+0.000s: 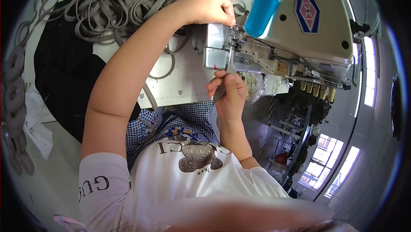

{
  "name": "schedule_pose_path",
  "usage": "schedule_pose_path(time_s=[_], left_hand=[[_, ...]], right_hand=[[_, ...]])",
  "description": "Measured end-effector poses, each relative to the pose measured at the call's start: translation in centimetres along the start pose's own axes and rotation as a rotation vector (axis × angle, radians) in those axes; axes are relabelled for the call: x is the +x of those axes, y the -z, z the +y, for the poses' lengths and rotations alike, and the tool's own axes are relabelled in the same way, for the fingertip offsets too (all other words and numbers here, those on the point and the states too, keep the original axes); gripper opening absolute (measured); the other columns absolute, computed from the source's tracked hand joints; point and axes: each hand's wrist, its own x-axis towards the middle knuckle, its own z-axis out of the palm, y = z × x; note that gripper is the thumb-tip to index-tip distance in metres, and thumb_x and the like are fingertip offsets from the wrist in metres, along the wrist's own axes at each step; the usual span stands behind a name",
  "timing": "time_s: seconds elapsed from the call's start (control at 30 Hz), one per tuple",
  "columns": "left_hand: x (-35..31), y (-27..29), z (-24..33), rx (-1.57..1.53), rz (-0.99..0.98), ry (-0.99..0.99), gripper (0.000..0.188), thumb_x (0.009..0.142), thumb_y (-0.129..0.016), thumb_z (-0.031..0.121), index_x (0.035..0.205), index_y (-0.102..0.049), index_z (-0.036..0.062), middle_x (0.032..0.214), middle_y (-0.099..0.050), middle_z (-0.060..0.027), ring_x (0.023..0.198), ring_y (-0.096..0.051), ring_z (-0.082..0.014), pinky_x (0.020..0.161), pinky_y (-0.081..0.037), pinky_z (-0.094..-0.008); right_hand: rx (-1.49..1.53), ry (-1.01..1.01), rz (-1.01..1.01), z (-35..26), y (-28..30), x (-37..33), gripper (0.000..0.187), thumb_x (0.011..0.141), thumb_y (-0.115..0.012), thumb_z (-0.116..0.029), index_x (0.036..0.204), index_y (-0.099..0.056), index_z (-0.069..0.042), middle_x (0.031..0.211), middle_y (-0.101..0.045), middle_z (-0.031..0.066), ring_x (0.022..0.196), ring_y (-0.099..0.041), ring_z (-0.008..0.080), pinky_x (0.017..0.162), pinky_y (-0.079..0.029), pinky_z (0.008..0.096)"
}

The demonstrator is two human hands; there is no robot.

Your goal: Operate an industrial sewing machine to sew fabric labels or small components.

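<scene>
Pinching a grey strip (219, 94) btwn thumb & fingers, the R hand (231, 91) sits just in front of the sewing machine (278, 39), strip at the near edge of its metal plate (215, 57). L hand (210, 8) is curled w/ fingertips together at the far side of the needle area; can't tell if it grips anything, b/c the tips hide it.

Progress, as a judgement: looks mid-job. Strip seems to be lined up at the stitching area, but no finished seam is visible, so can't confirm how much is sewn. A big heap of grey tape (128, 5) lies on the worktop (188, 85) beyond the L forearm; done or waiting, can't tell. If waiting, lots left.

Materials: tape is flat, narrow, ribbed-looking, soft enough to fall in loose loops. Plate is smooth, shiny, boxy; machine body is beige, hard, w/ rounded corners. Turquoise container (261, 10) in front of it is smooth & pill-shaped, prob. plastic. Black fabric (64, 56) on the L is matte & crumpled; white cloth (36, 123) near it is thin & creased. Worktop is pale, smooth, w/ ruler marks along the near edge.
</scene>
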Motion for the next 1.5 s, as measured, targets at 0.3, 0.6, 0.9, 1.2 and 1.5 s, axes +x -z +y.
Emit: schedule_pose_path(time_s=[0.3, 0.6, 0.9, 1.2, 1.5], left_hand=[[0.6, -1.1, -0.4, -0.078, 0.115, 0.038, 0.019, 0.073, -0.065, 0.022, 0.078, -0.065, 0.0035, 0.072, -0.064, -0.0051, 0.067, -0.058, -0.0131, 0.063, -0.044, -0.0265], [0.9, -1.2, -0.7, -0.073, 0.145, 0.095, 0.018, 0.074, -0.064, 0.021, 0.08, -0.064, 0.0034, 0.073, -0.064, -0.0067, 0.068, -0.058, -0.0137, 0.064, -0.045, -0.0273], [1.1, -1.4, -1.1, -0.087, 0.171, 0.081, 0.019, 0.075, -0.064, 0.021, 0.081, -0.065, 0.0034, 0.073, -0.064, -0.0079, 0.067, -0.058, -0.0143, 0.064, -0.045, -0.0281], [1.6, -1.7, -2.3, -0.084, 0.243, 0.069, 0.018, 0.075, -0.064, 0.021, 0.081, -0.065, 0.0039, 0.073, -0.064, -0.0081, 0.066, -0.058, -0.015, 0.064, -0.045, -0.0289], [1.6, -1.7, -2.2, -0.047, 0.335, 0.061, 0.018, 0.076, -0.063, 0.022, 0.079, -0.065, 0.0044, 0.073, -0.063, -0.0092, 0.066, -0.058, -0.0169, 0.063, -0.045, -0.0294]], right_hand=[[0.004, -0.018, -0.004, -0.3, 0.0, 0.0, 0.03, 0.092, -0.042, -0.023, 0.092, -0.054, 0.005, 0.07, -0.061, 0.017, 0.053, -0.055, 0.0177, 0.054, -0.045, 0.0249], [0.004, -0.014, -0.009, -0.2, 0.1, 0.0, 0.031, 0.091, -0.042, -0.024, 0.092, -0.054, 0.005, 0.07, -0.061, 0.0165, 0.053, -0.055, 0.0175, 0.054, -0.045, 0.0251], [-0.009, -0.015, -0.02, -0.2, 0.2, 0.0, 0.032, 0.091, -0.042, -0.025, 0.093, -0.055, 0.004, 0.07, -0.061, 0.0159, 0.054, -0.054, 0.017, 0.054, -0.044, 0.0249], [-0.01, -0.015, -0.037, -0.2, 0.3, 0.0, 0.032, 0.092, -0.042, -0.026, 0.094, -0.055, 0.003, 0.07, -0.061, 0.0159, 0.054, -0.054, 0.0166, 0.054, -0.044, 0.0245], [-0.005, -0.005, -0.04, -0.1, 0.3, 0.1, 0.032, 0.092, -0.041, -0.025, 0.094, -0.054, 0.004, 0.07, -0.061, 0.0159, 0.054, -0.054, 0.0168, 0.054, -0.044, 0.0243]])
